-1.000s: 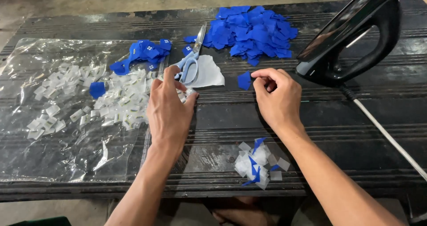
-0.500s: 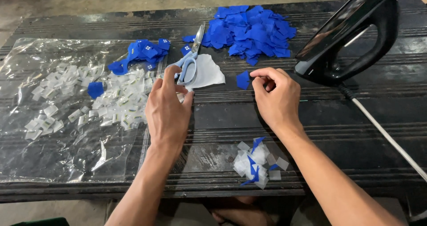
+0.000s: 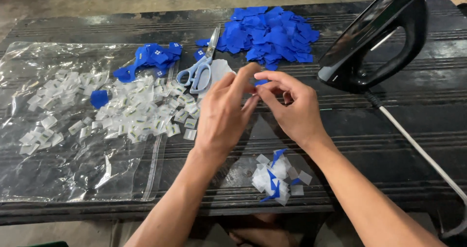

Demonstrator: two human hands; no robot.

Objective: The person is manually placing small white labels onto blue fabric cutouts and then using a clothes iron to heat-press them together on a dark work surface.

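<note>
A: Two bare hands are seen from above, raised over a dark, ridged counter [image 3: 389,125]. The left hand [image 3: 224,112] and the right hand [image 3: 291,106] are brought together, fingertips meeting. A small blue piece [image 3: 261,82] is pinched between them, mostly hidden by the fingers; the remaining fingers of both hands are loosely curled.

B: What is laid out around the hands?

A: A heap of blue patches [image 3: 272,33] is piled at the far edge of the counter, well apart from the hands. Scissors [image 3: 200,67] with pale blue handles are laid just beyond the left hand, partly over a white sheet [image 3: 220,71]. A smaller cluster of blue pieces [image 3: 151,60] is found to the left of the scissors. A clear plastic bag [image 3: 63,164] is spread flat on the left side, and many small white tags [image 3: 141,113] are scattered over it, with one lone blue scrap [image 3: 99,98] among them.

B: And closer to the person?

A: A little pile of white and blue offcuts [image 3: 276,176] is seen near the front edge, below the hands. A black iron [image 3: 377,38] is stood on the right, with its cord [image 3: 418,149] trailed toward the lower right corner.
</note>
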